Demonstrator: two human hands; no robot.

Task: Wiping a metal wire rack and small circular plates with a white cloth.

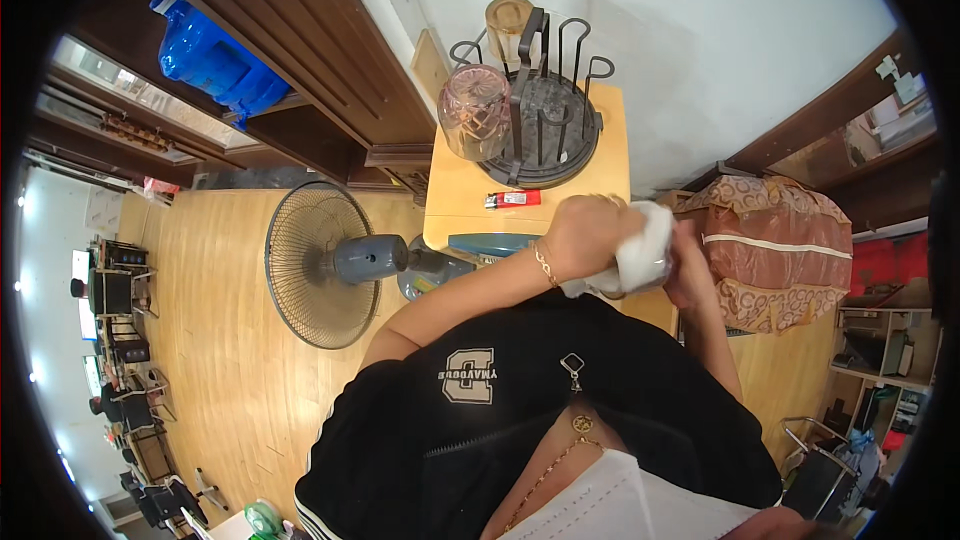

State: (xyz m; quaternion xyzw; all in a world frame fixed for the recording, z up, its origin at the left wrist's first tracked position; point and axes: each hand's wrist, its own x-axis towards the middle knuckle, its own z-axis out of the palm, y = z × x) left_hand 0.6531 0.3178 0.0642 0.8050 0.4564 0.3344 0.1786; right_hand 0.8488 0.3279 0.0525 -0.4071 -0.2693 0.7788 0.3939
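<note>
My left hand (590,232) is closed on a white cloth (648,245), held in front of me over the near right corner of a small yellow table (465,215). On the cloth's right side is my right hand (690,268), its fingers curled and partly hidden. Motion blurs the bundle between the hands, and whatever lies inside it cannot be made out. Beyond them stands a black cup rack (545,130) with a round base and upright prongs. A pinkish patterned glass (474,112) hangs upside down on its left, and an amber-tinted glass (509,25) at its back.
A red lighter (513,199) lies before the rack. Along the table's near edge is a blue object (490,244). A standing fan (325,265) is to the left, a brown patterned bag (775,255) to the right. A blue water jug (215,55) sits in the dark wooden cabinet.
</note>
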